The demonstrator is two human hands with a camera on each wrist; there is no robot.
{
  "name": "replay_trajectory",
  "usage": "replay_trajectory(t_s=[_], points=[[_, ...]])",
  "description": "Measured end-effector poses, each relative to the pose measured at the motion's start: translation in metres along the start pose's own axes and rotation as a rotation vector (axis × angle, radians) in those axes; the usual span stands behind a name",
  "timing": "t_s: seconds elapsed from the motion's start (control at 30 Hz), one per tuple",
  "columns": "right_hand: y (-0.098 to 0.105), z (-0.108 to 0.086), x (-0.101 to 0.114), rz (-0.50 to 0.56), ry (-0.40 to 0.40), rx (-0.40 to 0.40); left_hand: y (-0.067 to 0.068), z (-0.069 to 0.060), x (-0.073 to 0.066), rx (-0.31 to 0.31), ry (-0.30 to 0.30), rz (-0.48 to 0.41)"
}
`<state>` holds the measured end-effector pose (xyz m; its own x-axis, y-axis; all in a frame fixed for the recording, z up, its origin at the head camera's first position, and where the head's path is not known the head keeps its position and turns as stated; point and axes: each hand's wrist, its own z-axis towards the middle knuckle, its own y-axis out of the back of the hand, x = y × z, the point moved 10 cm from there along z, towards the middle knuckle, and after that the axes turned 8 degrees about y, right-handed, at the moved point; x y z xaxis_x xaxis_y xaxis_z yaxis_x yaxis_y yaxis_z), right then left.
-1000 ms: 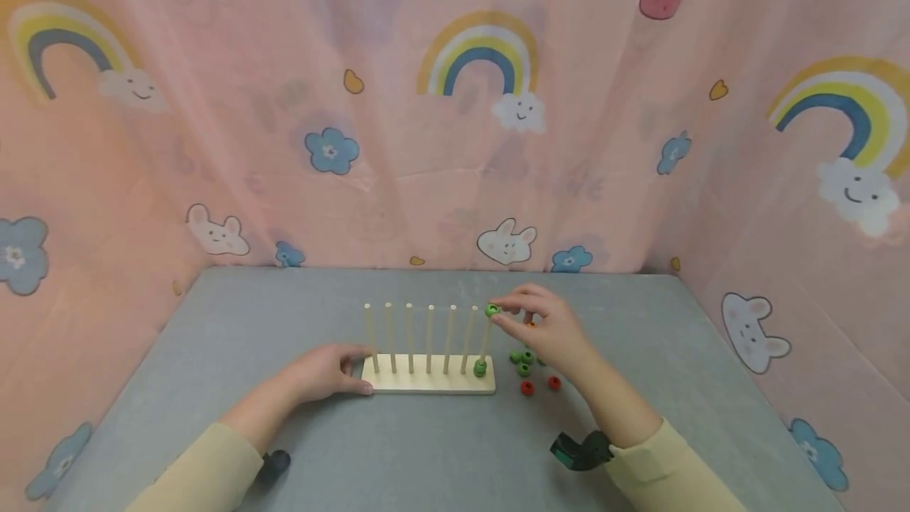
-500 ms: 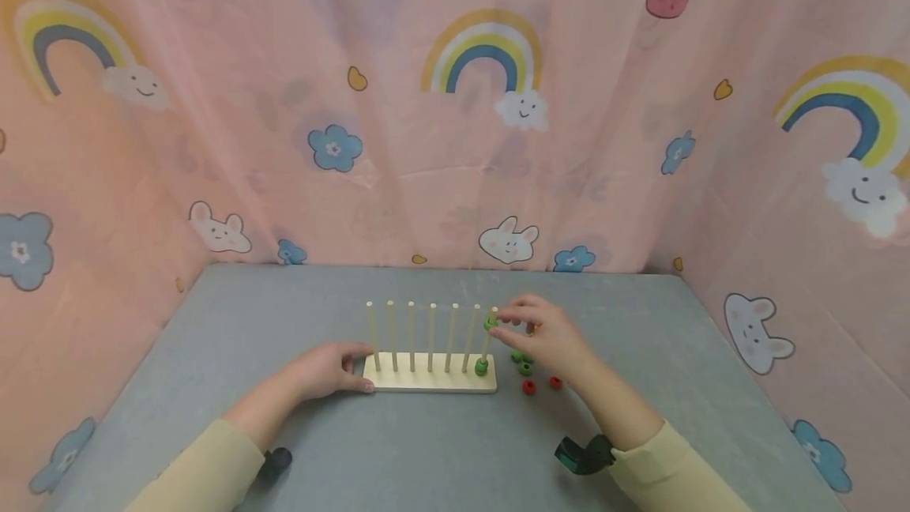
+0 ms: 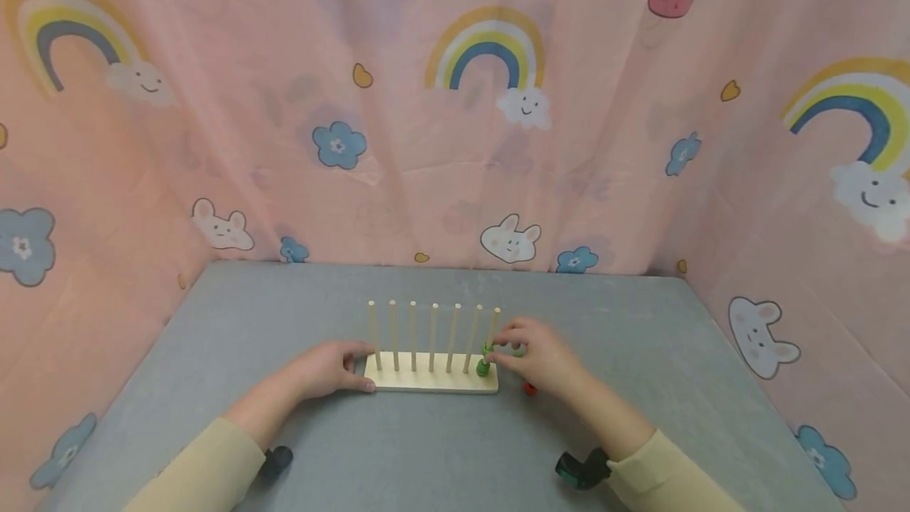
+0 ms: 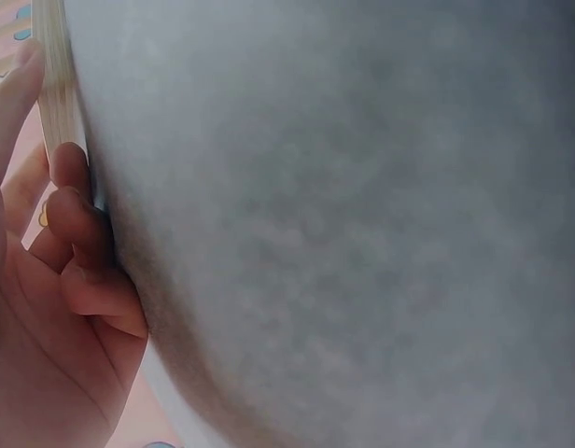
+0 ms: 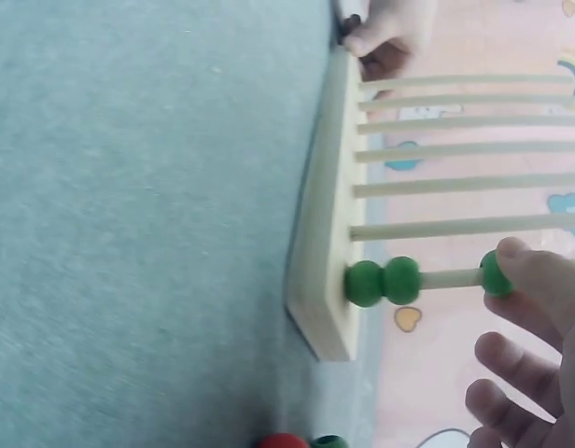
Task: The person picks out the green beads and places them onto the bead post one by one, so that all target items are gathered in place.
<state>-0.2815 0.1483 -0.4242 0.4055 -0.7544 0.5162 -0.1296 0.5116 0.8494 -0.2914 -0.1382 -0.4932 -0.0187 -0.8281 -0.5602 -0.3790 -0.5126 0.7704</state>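
A pale wooden peg board (image 3: 426,384) with a row of several upright pegs stands on the grey table. At its left end my left hand (image 3: 323,370) grips the base, thumb at the front edge and fingers behind. My right hand (image 3: 543,360) pinches a green bead (image 5: 494,274) between thumb and forefinger, threaded on the rightmost peg partway down. The right wrist view shows two green beads (image 5: 401,280) stacked at the foot of that peg, a gap below the held one. The other pegs carry no beads.
A red bead (image 3: 529,389) lies on the table right of the board, partly behind my right hand. A loose green bead (image 5: 329,441) shows beside it in the right wrist view. A pink patterned curtain (image 3: 455,180) borders the table's back and sides.
My right hand has brought the green bead from the top of the rightmost peg down along it, close above the stacked beads. The left hand keeps its hold on the board.
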Motion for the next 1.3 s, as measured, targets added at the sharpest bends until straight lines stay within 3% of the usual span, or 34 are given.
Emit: replay_trajectory(t_s=[0.37,0.63,0.77,1.3], points=[[-0.018,-0.001,-0.008,-0.011,-0.019,0.032,0.001,-0.002,-0.005,-0.003,-0.014,-0.003],[-0.018,-0.002,-0.012,0.009,-0.012,0.035,0.000,-0.001,-0.004,-0.009,-0.019,0.010],[-0.014,-0.003,-0.013,0.024,0.021,0.042,0.000,0.000,-0.003,-0.011,-0.016,0.009],[0.023,-0.014,-0.043,0.019,-0.019,0.009,0.000,0.000,-0.001,-0.002,-0.003,-0.006]])
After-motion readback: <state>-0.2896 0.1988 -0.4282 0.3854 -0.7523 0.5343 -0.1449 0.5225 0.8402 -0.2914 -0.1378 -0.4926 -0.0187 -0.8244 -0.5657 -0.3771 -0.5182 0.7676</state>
